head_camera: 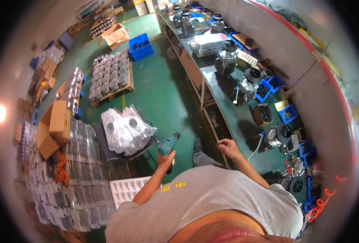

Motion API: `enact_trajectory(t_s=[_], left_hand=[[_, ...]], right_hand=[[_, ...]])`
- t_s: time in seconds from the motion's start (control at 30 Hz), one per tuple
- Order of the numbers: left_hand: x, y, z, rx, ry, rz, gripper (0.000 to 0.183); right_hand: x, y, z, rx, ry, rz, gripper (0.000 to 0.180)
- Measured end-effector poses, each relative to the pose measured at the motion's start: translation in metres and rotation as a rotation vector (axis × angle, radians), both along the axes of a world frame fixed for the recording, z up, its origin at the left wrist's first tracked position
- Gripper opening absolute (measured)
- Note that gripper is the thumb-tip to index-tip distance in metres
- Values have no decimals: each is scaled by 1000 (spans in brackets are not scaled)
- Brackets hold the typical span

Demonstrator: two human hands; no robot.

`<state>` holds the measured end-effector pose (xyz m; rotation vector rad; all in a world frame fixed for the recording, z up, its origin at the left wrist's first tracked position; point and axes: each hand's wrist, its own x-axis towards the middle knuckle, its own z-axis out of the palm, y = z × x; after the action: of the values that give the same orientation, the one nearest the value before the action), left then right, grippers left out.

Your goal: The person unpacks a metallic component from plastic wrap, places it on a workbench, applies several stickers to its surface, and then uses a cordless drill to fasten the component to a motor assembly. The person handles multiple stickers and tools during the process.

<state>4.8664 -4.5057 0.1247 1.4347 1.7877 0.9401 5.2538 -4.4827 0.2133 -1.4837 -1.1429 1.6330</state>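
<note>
My left hand (pixel 166 161) grips a teal cordless drill (pixel 169 145) by its handle, and its long thin bit points up and to the right over the green floor. My right hand (pixel 229 148) is beside the workbench edge, fingers curled with the thumb near them; a small dark spot shows at the fingertips, and whether it is a held part is unclear. On the workbench (pixel 211 80) to my right stand motor-like metal assemblies with black round tops, one (pixel 276 136) nearest my right hand. Left of the drill, plastic-wrapped parts (pixel 126 130) lie on a dark cart.
Stacked grey metal housings (pixel 85 182) and an open cardboard box (pixel 55 124) stand at left, with a white slotted tray (pixel 127 188) near my left arm. Ahead are a pallet of housings (pixel 109 76) and a blue crate (pixel 140 47). Blue bins of small parts (pixel 263 91) line the bench.
</note>
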Motion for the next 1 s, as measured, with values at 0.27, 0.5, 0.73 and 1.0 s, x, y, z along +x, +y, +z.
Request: enact_trajectory(t_s=[0.27, 0.5, 0.73, 1.0], left_hand=[[-55, 174, 39, 44, 89, -20, 50], [-77, 340, 77, -23, -114, -11, 36], [-104, 565, 111, 16, -49, -393, 38], [-59, 782, 206, 100, -90, -935, 29]], right_hand=[[-52, 239, -2, 65, -23, 32, 24], [-105, 417, 2, 88, 8, 3, 29], [-149, 548, -11, -112, 65, -259, 21], [-176, 656, -16, -184, 155, -568, 24]])
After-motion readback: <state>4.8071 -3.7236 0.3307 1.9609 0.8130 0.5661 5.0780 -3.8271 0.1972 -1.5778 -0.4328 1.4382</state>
